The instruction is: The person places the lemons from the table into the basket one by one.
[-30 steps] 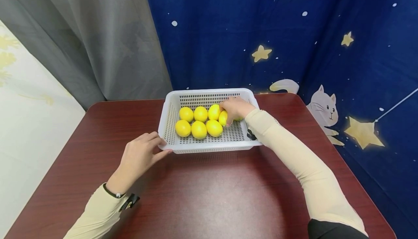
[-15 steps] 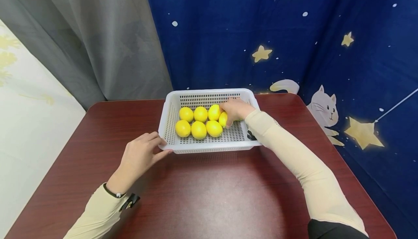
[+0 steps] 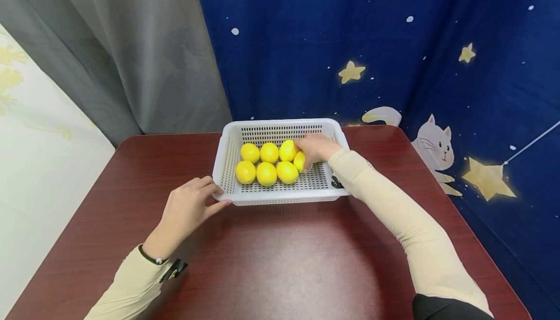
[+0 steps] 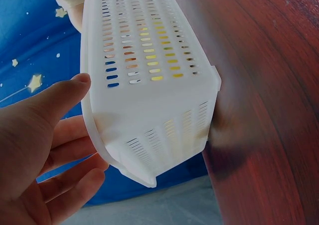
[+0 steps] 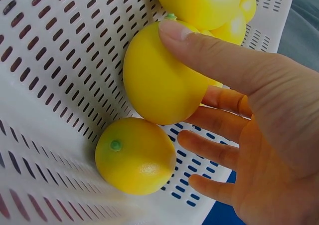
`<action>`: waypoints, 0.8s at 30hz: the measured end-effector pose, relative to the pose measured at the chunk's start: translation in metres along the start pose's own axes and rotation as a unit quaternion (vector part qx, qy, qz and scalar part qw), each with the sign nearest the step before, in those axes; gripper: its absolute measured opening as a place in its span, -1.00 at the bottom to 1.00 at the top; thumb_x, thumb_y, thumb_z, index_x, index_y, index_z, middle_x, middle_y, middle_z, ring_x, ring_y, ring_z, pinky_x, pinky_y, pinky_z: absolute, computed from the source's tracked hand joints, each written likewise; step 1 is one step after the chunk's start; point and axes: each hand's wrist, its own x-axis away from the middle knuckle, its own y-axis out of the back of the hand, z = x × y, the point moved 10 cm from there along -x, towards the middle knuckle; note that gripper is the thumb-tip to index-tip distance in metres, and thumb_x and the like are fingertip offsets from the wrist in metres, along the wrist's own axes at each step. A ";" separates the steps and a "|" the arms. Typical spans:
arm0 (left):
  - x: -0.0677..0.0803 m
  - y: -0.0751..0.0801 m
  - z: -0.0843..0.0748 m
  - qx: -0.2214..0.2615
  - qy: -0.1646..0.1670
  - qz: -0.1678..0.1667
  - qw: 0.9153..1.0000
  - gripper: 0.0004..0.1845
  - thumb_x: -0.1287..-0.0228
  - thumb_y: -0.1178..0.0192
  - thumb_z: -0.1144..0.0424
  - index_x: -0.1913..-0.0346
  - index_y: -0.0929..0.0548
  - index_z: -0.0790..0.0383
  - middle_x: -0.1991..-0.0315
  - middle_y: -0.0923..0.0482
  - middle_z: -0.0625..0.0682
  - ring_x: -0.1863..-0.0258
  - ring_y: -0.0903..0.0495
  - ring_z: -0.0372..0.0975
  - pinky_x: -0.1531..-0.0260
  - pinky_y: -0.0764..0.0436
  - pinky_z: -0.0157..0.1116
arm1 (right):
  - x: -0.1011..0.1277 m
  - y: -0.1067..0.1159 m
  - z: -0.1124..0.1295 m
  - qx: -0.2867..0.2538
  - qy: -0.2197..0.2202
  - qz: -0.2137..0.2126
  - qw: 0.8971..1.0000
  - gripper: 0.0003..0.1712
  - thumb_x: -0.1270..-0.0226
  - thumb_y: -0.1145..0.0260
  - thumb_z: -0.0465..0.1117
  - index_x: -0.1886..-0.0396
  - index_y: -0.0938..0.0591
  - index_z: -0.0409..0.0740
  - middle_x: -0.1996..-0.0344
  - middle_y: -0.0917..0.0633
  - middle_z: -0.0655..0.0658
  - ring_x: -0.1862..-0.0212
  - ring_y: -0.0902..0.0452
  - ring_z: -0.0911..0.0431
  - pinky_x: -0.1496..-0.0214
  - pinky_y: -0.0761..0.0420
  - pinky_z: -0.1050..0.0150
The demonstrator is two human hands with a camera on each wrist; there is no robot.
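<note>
In the head view a white slotted plastic basket (image 3: 280, 196) holds several yellow lemons (image 3: 266, 174), most of them in two rows. My left hand (image 3: 187, 209) pinches its near left corner; the left wrist view has the thumb on the outside of the rim (image 4: 88, 120) and the fingers behind it. Reaching inside at the right, my right hand (image 3: 317, 147) grips a lemon (image 5: 152, 78), thumb near its green stem end and forefinger round the far side. Against that fruit lies another lemon (image 5: 134, 157), close to the basket wall, hidden behind the hand in the head view.
The basket stands toward the far edge of a dark red wooden table (image 3: 280, 261). Behind the table hang a grey curtain (image 3: 166, 57) and a blue curtain (image 3: 297, 57) with stars and a cat. A pale wall covering (image 3: 39, 164) is at the left.
The lemon beyond my right hand, partly showing a second ago in the head view, is now hidden by the hand. Both hands and the basket stay almost exactly where they were.
</note>
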 end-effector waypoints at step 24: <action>0.001 -0.001 0.000 -0.001 0.004 0.004 1.000 -0.69 0.13 -0.54 -0.06 0.42 -0.69 0.02 0.51 -0.50 -0.19 0.52 -0.40 -0.34 0.62 -0.44 -0.34 | 0.006 0.005 -0.002 -0.022 0.001 0.005 1.000 -0.25 0.12 -0.65 -0.04 -0.13 -0.54 0.03 -0.02 -0.65 -0.04 -0.05 -0.40 0.01 -0.27 -0.37 0.01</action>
